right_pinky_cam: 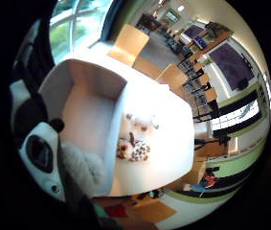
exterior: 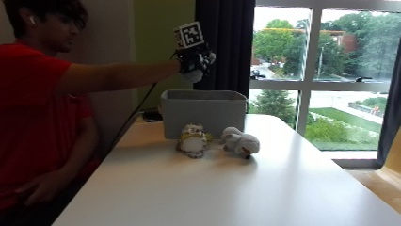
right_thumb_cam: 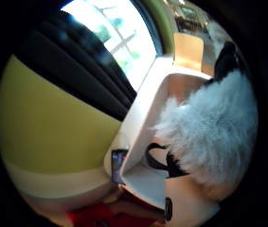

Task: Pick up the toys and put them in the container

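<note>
In the outside view my gloved right hand [exterior: 194,59] is raised above the grey container [exterior: 204,110], its fingers curled round a black-and-white plush toy [exterior: 194,75] whose white fur hangs below the glove. The palm views show that toy close up, a panda-like face [right_pinky_cam: 41,148] and fluffy white fur [right_thumb_cam: 209,132], directly over the container's open inside [right_pinky_cam: 120,103]. Two more toys lie on the white table in front of the container: a spotted owl-like toy [exterior: 192,140] [right_pinky_cam: 134,150] and a grey-white plush [exterior: 240,141] [right_pinky_cam: 142,122].
The white table [exterior: 219,188] stretches toward the camera. A small dark object [exterior: 150,114] lies behind the container's left side. The person's bare left hand [exterior: 41,186] rests low at the table's left edge. Wooden chairs [right_pinky_cam: 128,43] stand past the table's far end.
</note>
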